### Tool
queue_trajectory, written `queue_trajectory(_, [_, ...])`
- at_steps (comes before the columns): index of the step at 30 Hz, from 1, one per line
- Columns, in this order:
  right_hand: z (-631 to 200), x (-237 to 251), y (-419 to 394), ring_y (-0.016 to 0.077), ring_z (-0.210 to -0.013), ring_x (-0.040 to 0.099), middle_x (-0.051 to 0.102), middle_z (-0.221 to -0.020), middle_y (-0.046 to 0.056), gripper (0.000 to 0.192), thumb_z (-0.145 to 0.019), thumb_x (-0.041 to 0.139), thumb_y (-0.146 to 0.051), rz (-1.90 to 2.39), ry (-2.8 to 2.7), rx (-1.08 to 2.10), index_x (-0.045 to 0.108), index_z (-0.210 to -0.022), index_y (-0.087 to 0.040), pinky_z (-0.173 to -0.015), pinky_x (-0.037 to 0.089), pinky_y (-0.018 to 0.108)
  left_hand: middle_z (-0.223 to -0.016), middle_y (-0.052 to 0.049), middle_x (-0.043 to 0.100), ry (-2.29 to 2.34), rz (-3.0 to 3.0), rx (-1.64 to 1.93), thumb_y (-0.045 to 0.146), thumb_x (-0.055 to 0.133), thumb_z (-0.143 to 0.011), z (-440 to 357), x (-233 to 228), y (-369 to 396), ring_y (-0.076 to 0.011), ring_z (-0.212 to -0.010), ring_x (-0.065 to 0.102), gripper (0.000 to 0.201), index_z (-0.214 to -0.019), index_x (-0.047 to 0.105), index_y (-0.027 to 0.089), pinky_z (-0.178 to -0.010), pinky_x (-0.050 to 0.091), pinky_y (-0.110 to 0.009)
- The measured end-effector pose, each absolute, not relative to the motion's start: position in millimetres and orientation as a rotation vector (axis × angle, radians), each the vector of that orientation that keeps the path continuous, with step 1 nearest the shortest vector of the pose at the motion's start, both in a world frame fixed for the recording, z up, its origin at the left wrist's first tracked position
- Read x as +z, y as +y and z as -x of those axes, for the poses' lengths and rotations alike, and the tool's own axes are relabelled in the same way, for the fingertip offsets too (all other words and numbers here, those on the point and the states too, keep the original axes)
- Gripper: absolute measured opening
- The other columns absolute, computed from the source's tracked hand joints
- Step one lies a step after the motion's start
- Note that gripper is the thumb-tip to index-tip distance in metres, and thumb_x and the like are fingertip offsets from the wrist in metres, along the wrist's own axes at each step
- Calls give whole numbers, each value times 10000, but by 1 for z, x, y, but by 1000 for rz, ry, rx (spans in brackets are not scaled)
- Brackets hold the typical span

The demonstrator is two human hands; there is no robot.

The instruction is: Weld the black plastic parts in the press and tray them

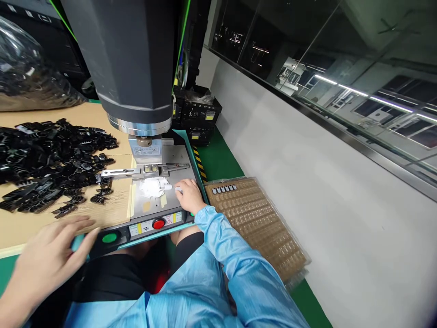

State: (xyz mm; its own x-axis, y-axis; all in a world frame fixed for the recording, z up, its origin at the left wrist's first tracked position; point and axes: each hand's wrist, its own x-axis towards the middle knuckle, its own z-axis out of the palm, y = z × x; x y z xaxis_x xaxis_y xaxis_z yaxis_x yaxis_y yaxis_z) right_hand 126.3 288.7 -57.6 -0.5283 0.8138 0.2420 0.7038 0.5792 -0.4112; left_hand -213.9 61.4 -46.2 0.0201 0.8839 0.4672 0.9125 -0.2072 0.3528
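My right hand [190,196] is over the right side of the machine's metal base plate [174,157], fingers bent around a small light-grey piece [179,189]. Just left of it a crumpled white cloth or pad [152,187] lies on the plate, below a metal fixture [150,170]. My left hand [56,253] is at the bench's front edge, fingers stretched and thumb apart, with nothing seen in it. It is close to the green button [109,238]. Above the fixture hangs the large dark machine head [126,59].
A heap of black curved plastic parts [44,159] covers the left bench, with a filled plastic bag [27,68] behind. A red button [159,223] sits on the front panel. To the right is a clear compartment tray [259,218] holding several small pieces [224,188]. Black crates [198,114] stand behind.
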Motion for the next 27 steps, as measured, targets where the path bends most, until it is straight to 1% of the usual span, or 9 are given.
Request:
queue_trajectory(1, [-127,-59,290,277,-1190,588,689,-1231,80,160,-1019,699,-203,1224,-2407,360,741,-1170,-237,-1094,482,406,-1247,-68,745,-1905,2233,-956,424,606,-980,200,-40,77,-378,-1170,700,290,-1269,586,414,-990,559,-603])
queue_trajectory(3, [-127,-61,293,268,-1167,593,684,-1198,83,129,-1034,661,-183,1223,-2405,329,740,-1123,-231,-1081,485,393,-1229,-67,763,-1781,2349,-836,391,591,-1021,169,-29,113,-339,-1122,705,197,-1203,645,339,-968,543,-546])
queue_trajectory(7, [-128,-67,293,265,-1108,599,680,-1149,86,131,-1053,606,-179,1219,-2365,244,719,-1096,-227,-1053,486,389,-1230,-115,769,-1630,2471,-476,367,510,-1073,113,-16,189,-358,-1105,657,269,-1187,723,249,-860,486,-532])
queue_trajectory(9, [-129,-69,291,264,-1090,604,682,-1134,84,138,-1063,580,-184,1240,-2318,228,700,-1113,-229,-1040,488,387,-1179,-139,769,-1578,2530,-356,307,520,-1052,93,-14,219,-365,-1084,639,265,-1175,740,224,-859,464,-532])
queue_trajectory(13, [-129,-70,289,263,-1086,619,682,-1108,77,136,-1074,550,-192,1258,-2276,224,673,-1115,-233,-1026,494,379,-1078,-165,766,-1512,2591,-181,202,564,-990,74,-16,254,-372,-1084,628,204,-1082,746,197,-878,430,-517])
queue_trajectory(16, [-129,-72,290,260,-1088,631,682,-1112,76,139,-1080,538,-196,1257,-2257,236,665,-1115,-239,-1017,505,371,-1029,-161,768,-1490,2601,-157,176,549,-993,72,-19,264,-373,-1073,633,210,-1065,746,193,-882,422,-508])
queue_trajectory(20, [-129,-74,290,254,-1088,653,680,-1142,83,155,-1077,533,-189,1286,-2189,293,655,-1161,-233,-1010,526,365,-986,-165,765,-1465,2650,-168,150,549,-983,71,-22,268,-365,-1029,644,207,-1025,747,196,-882,432,-498])
queue_trajectory(23, [-129,-75,291,259,-1128,667,685,-1172,100,189,-1068,533,-176,1274,-2143,332,652,-1211,-213,-1036,541,372,-968,-171,759,-1446,2676,-186,141,556,-983,66,-22,268,-360,-1004,653,203,-1021,749,191,-878,453,-499])
queue_trajectory(27, [-132,-74,291,256,-1206,680,692,-1284,130,294,-1075,509,-166,1226,-2066,366,653,-1329,-197,-1099,543,377,-996,-159,747,-1410,2697,-248,144,527,-1017,62,-17,257,-338,-985,677,232,-1079,747,186,-900,496,-495])
